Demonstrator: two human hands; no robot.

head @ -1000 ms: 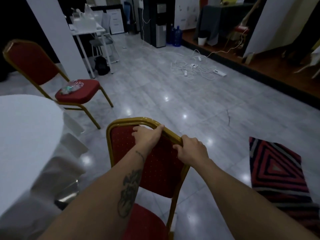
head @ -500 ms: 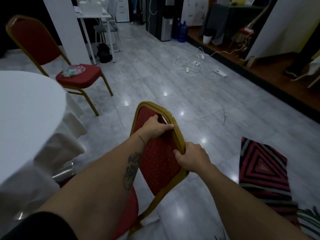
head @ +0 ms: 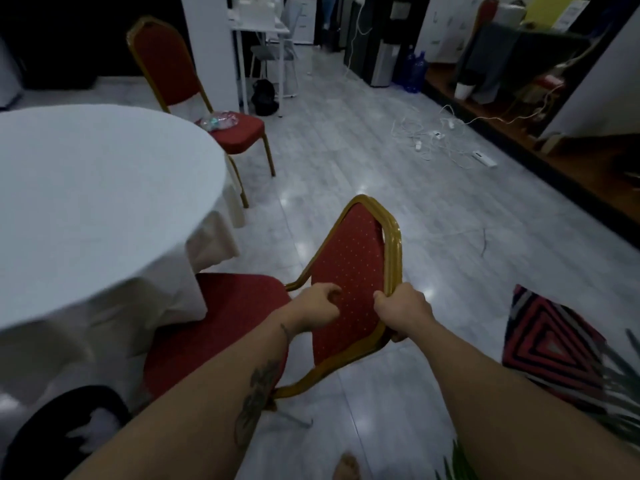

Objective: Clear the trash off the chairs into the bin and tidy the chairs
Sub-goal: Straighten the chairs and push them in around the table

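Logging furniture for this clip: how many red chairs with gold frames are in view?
2: the near chair held at its backrest by both hands, and the far chair beyond the round table, trash on its seat. Others may be hidden.

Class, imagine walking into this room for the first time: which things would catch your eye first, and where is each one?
Nearest, both hands, left hand and right hand, hold the backrest of a red chair with a gold frame beside the round white-clothed table. Beyond the table, a second red chair has crumpled plastic trash on its seat. White cables sprawl across the grey floor further back.
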